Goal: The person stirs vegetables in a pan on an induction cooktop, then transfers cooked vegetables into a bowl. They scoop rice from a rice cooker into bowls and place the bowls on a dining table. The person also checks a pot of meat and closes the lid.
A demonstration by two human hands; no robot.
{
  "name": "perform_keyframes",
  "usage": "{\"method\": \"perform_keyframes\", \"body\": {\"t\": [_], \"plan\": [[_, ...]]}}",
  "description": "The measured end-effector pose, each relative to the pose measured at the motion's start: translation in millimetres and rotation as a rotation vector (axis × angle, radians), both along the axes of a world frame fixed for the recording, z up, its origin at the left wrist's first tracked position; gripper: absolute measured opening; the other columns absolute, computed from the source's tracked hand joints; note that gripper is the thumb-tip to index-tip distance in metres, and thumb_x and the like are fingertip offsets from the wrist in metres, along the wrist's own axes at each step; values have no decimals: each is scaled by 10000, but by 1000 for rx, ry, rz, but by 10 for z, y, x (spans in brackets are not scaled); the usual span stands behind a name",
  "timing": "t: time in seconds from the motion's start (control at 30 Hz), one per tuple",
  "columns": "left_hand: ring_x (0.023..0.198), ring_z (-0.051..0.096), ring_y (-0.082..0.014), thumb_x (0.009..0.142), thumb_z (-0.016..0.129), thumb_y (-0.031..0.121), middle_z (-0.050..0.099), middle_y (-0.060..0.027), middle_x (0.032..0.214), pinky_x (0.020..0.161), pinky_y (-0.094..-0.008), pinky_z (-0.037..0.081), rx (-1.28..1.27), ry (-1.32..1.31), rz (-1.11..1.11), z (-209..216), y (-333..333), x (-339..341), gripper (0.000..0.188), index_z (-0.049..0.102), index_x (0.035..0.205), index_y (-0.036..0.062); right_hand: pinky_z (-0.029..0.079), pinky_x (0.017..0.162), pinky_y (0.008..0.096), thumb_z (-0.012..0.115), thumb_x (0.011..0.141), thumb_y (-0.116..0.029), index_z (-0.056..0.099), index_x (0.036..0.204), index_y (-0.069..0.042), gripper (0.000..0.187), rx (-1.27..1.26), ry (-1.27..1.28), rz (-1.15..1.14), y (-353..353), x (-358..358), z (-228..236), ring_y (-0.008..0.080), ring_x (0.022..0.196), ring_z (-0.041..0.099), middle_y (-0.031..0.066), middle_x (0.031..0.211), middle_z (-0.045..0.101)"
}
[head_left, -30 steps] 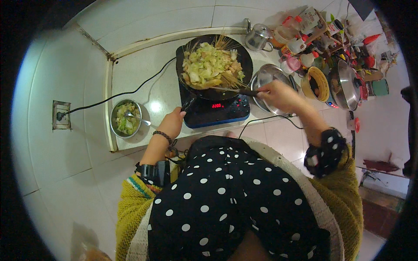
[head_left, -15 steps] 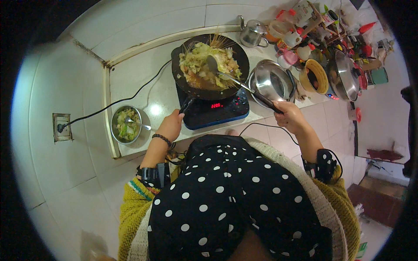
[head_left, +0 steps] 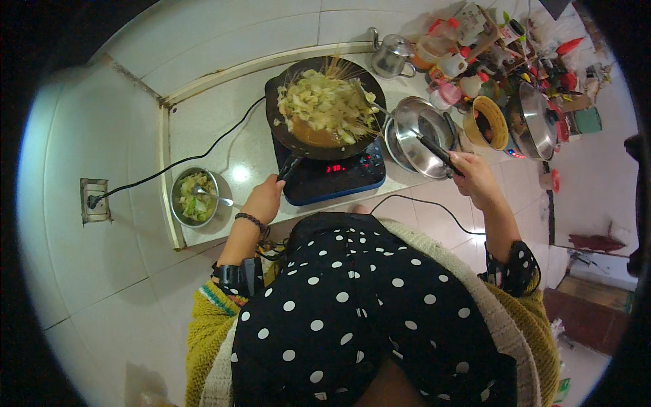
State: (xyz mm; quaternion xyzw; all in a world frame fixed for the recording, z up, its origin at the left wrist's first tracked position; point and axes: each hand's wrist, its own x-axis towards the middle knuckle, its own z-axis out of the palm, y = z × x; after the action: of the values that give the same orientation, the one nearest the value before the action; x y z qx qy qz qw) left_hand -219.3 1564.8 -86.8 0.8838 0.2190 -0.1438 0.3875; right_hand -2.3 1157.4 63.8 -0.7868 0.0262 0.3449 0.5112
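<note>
A dark wok point(head_left: 272, 112) sits on an induction cooker point(head_left: 325, 187) with lit red digits. In it lie chopped cabbage point(head_left: 315, 102) and brownish liquid, with thin strands sticking out at the far side. My left hand point(head_left: 263, 199) is closed round the wok's black handle point(head_left: 289, 167). My right hand point(head_left: 476, 179) grips the black handle of a metal spatula point(head_left: 439, 154). Its shaft reaches over the wok's right rim, and its head rests at the right edge of the cabbage, partly hard to make out.
A steel bowl point(head_left: 178, 210) with cabbage and a spoon point(head_left: 215, 197) stands at left. Right of the wok are steel basins point(head_left: 424, 163) and a yellow pot point(head_left: 498, 108); a steel kettle point(head_left: 392, 57) stands behind. Bottles and jars crowd the far right. A black cord point(head_left: 203, 150) crosses the counter.
The spatula's head has moved right, from the middle of the cabbage to its right edge. My right hand has shifted right with it. My left hand keeps hold of the wok handle.
</note>
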Motion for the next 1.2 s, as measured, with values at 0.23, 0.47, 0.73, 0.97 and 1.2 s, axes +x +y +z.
{"method": "perform_keyframes", "body": {"t": [0.23, 0.47, 0.73, 0.97, 1.2], "plan": [[941, 636, -535, 1087, 436, 303, 674, -332, 959, 788, -584, 505, -21, 0, 25, -20, -5, -10, 336, 551, 1119, -11, 294, 432, 253, 545, 1055, -310, 731, 1150, -54, 330, -325, -314, 239, 423, 6, -331, 63, 498, 400, -43, 634, 484], [948, 635, -538, 1086, 439, 297, 675, -333, 971, 793, -586, 505, -34, 10, 35, -81, -3, -10, 333, 551, 1129, -13, 395, 545, 330, 573, 1031, -281, 727, 1070, 11, 333, -357, -122, 206, 583, -70, -176, 123, 582, 500, 21, 654, 560], [907, 638, -541, 1085, 443, 290, 671, -335, 934, 766, -597, 505, -4, -26, -3, -134, 13, -9, 316, 545, 1114, -7, 483, 644, 382, 625, 988, -272, 755, 1172, -64, 307, -503, -666, 490, 710, 80, 259, 242, 661, 617, 149, 734, 667], [744, 660, -408, 1090, 457, 293, 674, -227, 822, 672, -503, 504, 127, -54, -54, -99, 8, -22, 302, 554, 1126, 9, 562, 720, 497, 624, 927, -240, 725, 1198, -139, 307, -575, -1173, 642, 1308, 85, 126, 387, 793, 712, 192, 835, 722], [918, 646, -532, 1091, 424, 300, 677, -336, 935, 788, -594, 511, 58, -6, -21, -43, -19, -9, 335, 541, 1124, -12, 542, 657, 477, 645, 912, -213, 671, 1283, -127, 382, -741, -1177, 780, 1582, 280, -104, 367, 764, 705, 166, 796, 711]]}}
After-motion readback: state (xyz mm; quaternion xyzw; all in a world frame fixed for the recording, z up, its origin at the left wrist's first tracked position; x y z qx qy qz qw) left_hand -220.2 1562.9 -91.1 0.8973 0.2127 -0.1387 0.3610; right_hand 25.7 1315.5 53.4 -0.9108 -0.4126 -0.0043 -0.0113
